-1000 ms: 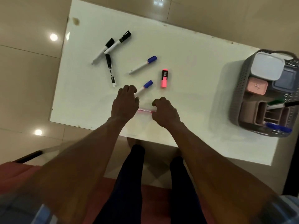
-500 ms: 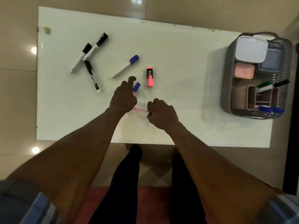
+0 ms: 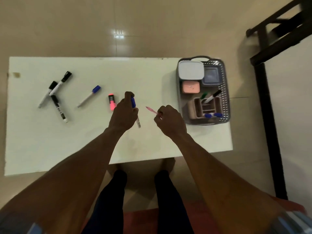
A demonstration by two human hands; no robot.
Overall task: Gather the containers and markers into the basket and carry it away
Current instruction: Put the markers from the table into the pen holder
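My left hand (image 3: pixel 124 114) is shut on a blue-capped marker (image 3: pixel 135 110), held just above the white table (image 3: pixel 50 141). A thin pink pen (image 3: pixel 151 109) sticks out to the left of my right hand (image 3: pixel 168 121), which is shut on it. The grey basket (image 3: pixel 226 92) stands at the table's right end. It holds a white container (image 3: pixel 190 70), a blue-grey container (image 3: pixel 211 76), a pink container (image 3: pixel 191 87) and a brown organiser (image 3: pixel 205 107) with several markers in it.
Left on the table lie a pink highlighter (image 3: pixel 112 103), another blue-capped marker (image 3: pixel 89 96) and three black-capped markers (image 3: pixel 56 95). A dark wooden frame (image 3: pixel 270 98) stands on the floor right of the table. My legs are under the near edge.
My left hand has closed on the blue-capped marker and lifted it off the table. My right hand has raised the pink pen and moved right toward the basket. The view has shifted.
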